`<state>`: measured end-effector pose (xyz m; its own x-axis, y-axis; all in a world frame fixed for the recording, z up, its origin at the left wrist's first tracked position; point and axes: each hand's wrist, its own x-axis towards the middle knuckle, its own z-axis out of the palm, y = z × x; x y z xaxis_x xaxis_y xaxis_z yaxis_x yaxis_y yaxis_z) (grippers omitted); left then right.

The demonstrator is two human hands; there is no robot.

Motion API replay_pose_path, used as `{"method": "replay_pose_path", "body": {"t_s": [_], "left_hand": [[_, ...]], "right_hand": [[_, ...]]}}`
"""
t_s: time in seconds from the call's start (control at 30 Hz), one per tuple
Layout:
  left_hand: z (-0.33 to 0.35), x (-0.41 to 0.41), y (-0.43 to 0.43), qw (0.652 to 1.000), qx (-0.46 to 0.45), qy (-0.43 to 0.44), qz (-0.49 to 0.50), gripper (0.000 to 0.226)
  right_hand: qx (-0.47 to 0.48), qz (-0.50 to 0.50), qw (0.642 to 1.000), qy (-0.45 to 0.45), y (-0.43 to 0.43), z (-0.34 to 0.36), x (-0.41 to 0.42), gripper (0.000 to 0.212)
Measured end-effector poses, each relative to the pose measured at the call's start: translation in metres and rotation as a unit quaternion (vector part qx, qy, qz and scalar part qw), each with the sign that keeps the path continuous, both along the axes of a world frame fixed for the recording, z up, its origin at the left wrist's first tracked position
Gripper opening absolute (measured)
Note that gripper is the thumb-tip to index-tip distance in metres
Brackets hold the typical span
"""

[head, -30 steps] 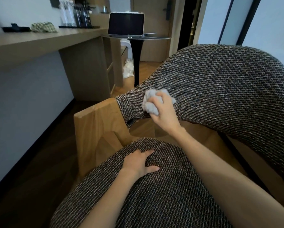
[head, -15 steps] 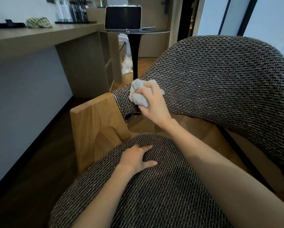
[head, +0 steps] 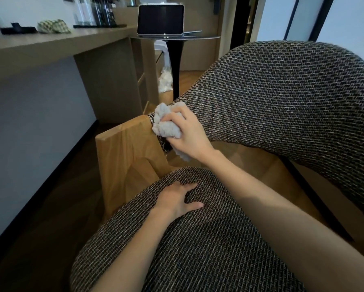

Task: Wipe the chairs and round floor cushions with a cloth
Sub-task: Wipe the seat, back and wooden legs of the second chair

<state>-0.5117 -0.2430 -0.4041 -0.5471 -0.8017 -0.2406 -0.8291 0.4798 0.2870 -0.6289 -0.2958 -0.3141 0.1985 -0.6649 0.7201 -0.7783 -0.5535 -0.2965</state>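
A chair with dark woven upholstery fills the view: its curved backrest (head: 282, 98) arcs across the upper right and its seat (head: 198, 249) lies below. A wooden side frame (head: 124, 157) joins them at the left. My right hand (head: 187, 135) grips a bunched light-grey cloth (head: 166, 125) and presses it against the left end of the backrest, where the fabric meets the wood. My left hand (head: 177, 199) lies flat on the seat's far edge, fingers spread.
A long wooden counter (head: 50, 45) runs along the wall at left, carrying a dark tray, a patterned cloth and bottles. Behind the chair stands a small round black table (head: 177, 39) with a tablet screen (head: 160, 20). A white crumpled bag lies on the floor beyond.
My right hand has slid the cloth leftward and down along the backrest to its left end by the wooden frame. My left hand stays on the seat.
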Motion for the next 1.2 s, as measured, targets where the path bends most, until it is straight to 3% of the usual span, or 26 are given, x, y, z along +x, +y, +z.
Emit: {"method": "replay_pose_path", "body": {"t_s": [0.07, 0.2, 0.37, 0.47, 0.63, 0.73, 0.9, 0.97, 1.1, 1.2], "left_hand": [[0.000, -0.001, 0.001, 1.000, -0.013, 0.002, 0.001, 0.072], [0.003, -0.004, 0.000, 1.000, -0.009, 0.015, 0.003, 0.071], [0.010, -0.013, 0.000, 0.999, -0.008, -0.035, 0.009, 0.068], [0.014, -0.017, -0.006, 0.997, 0.004, -0.083, -0.007, 0.077], [0.014, -0.022, -0.014, 0.992, 0.017, -0.120, -0.018, 0.082], [0.014, -0.021, -0.017, 0.992, 0.018, -0.125, -0.020, 0.083], [0.019, -0.024, -0.012, 0.989, 0.009, -0.146, -0.011, 0.084], [0.024, -0.031, -0.006, 0.983, -0.002, -0.182, -0.004, 0.088], [0.028, -0.048, 0.004, 0.969, -0.054, -0.240, 0.018, 0.097], [0.026, -0.055, 0.003, 0.960, -0.102, -0.262, 0.007, 0.096]], "right_hand": [[0.009, -0.007, 1.000, -0.009, 0.007, -0.016, -0.002, 0.027], [0.068, -0.021, 0.996, 0.059, 0.025, -0.030, -0.025, 0.026], [-0.099, -0.157, 0.982, -0.027, 0.037, 0.029, -0.068, 0.028], [-0.126, -0.282, 0.951, -0.003, 0.029, 0.075, -0.099, 0.033], [-0.054, -0.355, 0.924, 0.128, 0.010, 0.077, -0.121, 0.041], [-0.020, -0.328, 0.932, 0.150, 0.008, 0.047, -0.117, 0.042], [0.150, -0.253, 0.915, 0.277, 0.042, -0.019, -0.117, 0.052], [0.172, -0.224, 0.912, 0.297, 0.054, -0.015, -0.120, 0.050], [0.013, -0.249, 0.938, 0.241, 0.061, 0.050, -0.130, 0.033], [-0.060, -0.349, 0.911, 0.213, 0.058, 0.097, -0.146, 0.037]]}}
